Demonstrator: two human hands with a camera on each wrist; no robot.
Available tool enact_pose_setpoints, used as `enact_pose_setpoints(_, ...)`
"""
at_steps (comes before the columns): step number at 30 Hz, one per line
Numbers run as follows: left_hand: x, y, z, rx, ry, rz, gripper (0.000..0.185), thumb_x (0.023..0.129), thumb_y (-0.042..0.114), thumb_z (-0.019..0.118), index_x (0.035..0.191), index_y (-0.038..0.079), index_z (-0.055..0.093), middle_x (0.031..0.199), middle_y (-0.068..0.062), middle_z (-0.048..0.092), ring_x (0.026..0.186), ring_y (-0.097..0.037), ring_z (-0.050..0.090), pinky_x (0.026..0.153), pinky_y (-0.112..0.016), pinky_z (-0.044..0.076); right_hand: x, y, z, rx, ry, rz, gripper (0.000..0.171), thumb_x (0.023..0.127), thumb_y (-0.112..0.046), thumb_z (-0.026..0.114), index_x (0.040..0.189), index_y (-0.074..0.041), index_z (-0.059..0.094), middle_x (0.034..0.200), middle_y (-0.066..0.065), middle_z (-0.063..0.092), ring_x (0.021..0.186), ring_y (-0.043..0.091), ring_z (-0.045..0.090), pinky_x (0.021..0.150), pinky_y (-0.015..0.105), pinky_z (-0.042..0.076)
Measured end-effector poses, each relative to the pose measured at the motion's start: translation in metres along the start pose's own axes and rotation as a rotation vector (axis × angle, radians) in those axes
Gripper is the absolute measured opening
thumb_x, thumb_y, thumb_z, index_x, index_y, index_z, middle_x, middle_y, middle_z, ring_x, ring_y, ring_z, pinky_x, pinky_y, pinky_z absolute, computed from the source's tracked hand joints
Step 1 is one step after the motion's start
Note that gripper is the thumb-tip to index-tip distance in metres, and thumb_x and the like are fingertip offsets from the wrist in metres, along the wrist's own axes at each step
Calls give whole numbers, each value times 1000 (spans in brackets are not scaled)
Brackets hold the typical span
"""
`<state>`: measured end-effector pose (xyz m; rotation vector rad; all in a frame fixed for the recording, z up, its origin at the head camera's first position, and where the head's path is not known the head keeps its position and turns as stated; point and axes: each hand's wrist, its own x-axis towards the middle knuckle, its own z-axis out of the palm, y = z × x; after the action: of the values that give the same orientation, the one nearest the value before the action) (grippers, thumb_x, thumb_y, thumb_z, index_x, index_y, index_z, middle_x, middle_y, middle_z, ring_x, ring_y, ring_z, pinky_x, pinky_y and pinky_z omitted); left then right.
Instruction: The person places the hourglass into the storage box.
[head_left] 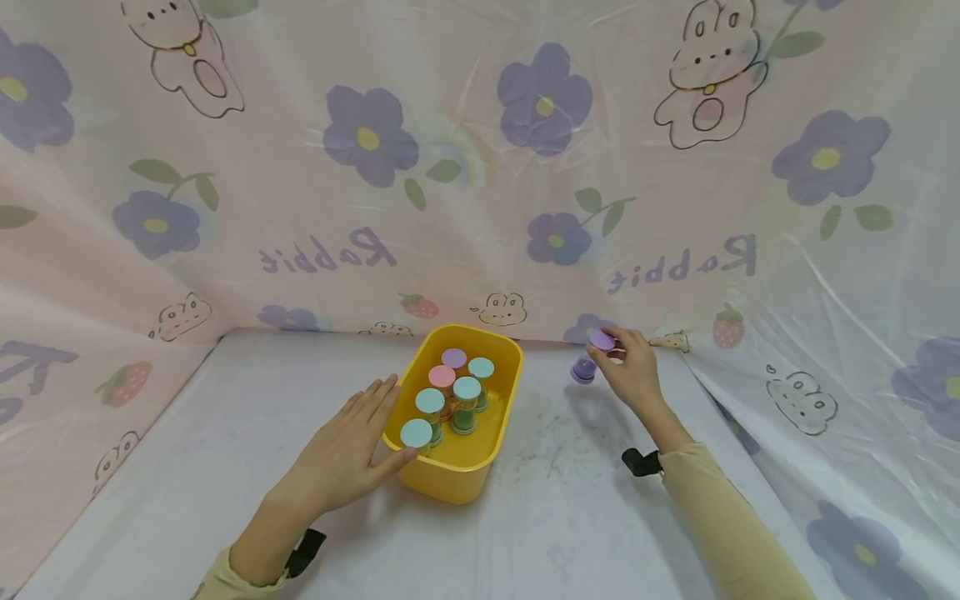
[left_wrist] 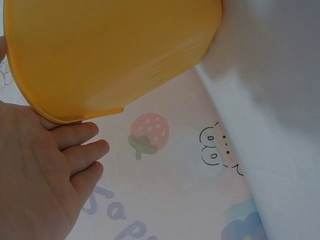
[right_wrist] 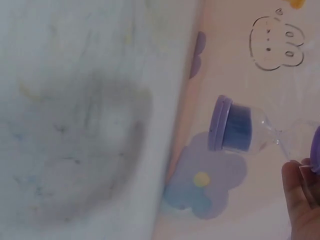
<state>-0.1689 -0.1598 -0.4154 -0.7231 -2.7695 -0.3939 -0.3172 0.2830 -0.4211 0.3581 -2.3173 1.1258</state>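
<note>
My right hand (head_left: 632,372) pinches a purple-capped hourglass (right_wrist: 239,125) by its upper end. Its lower cap hangs toward the white tabletop, with dark sand at the bottom of the clear glass. On the left, my left hand (head_left: 341,454) lies with straight fingers along the side of a yellow bin (head_left: 510,392), its thumb reaching over the near rim. Fingertips (left_wrist: 95,150) show against the outside of the bin's rim in the left wrist view. Inside the bin stand several hourglasses, among them a pink-capped one (head_left: 442,377), a purple-capped one (head_left: 453,358) and light-blue-capped ones (head_left: 467,388).
A white tabletop (head_left: 555,533) with faint smudges lies under everything. Behind and at both sides hangs a pale pink sheet (head_left: 465,233) printed with flowers, rabbits and strawberries; it meets the table's back edge close behind the bin.
</note>
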Motion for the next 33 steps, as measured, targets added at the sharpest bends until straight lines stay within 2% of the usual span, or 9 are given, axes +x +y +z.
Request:
enact_pose_setpoints(5, -1, 0, 0, 5, 4, 4, 93, 101, 66, 51, 161, -3, 30, 170, -17, 26, 156, -38, 27, 126, -55, 27, 1, -18, -2, 34, 15, -66, 47, 89, -1, 81, 129, 14, 63, 119, 27, 60, 103, 43, 68, 83, 0, 47)
enact_pose_setpoints(13, -1, -1, 0, 12, 1, 8, 93, 102, 65, 51, 161, -3, 30, 170, -17, 25, 155, -38, 28, 126, -54, 27, 2, -50, -4, 72, 36, -209, 45, 86, 2, 83, 126, 10, 66, 119, 24, 63, 102, 29, 65, 88, 2, 48)
enact_pose_setpoints(21, -1, -1, 0, 7, -4, 1, 94, 101, 66, 51, 161, -3, 30, 170, -17, 26, 156, -37, 26, 126, -54, 25, -6, -121, -12, 105, 39, -329, 42, 81, 15, 79, 120, 21, 63, 113, 35, 60, 99, 39, 64, 90, 8, 52)
enact_pose_setpoints(26, -1, -1, 0, 4, 1, 4, 93, 102, 66, 50, 161, -3, 31, 169, -17, 27, 156, -37, 28, 126, -54, 27, -6, -130, -9, 145, -1, -322, 43, 82, 14, 79, 122, 20, 63, 118, 35, 61, 103, 36, 64, 91, 10, 53)
enact_pose_setpoints(33, -1, -1, 0, 0, 6, 9, 93, 102, 65, 51, 161, -4, 31, 169, -18, 28, 155, -38, 29, 125, -55, 28, -4, -121, 3, 187, -30, -356, 46, 81, 11, 82, 124, 12, 67, 122, 25, 64, 106, 26, 63, 92, 10, 53)
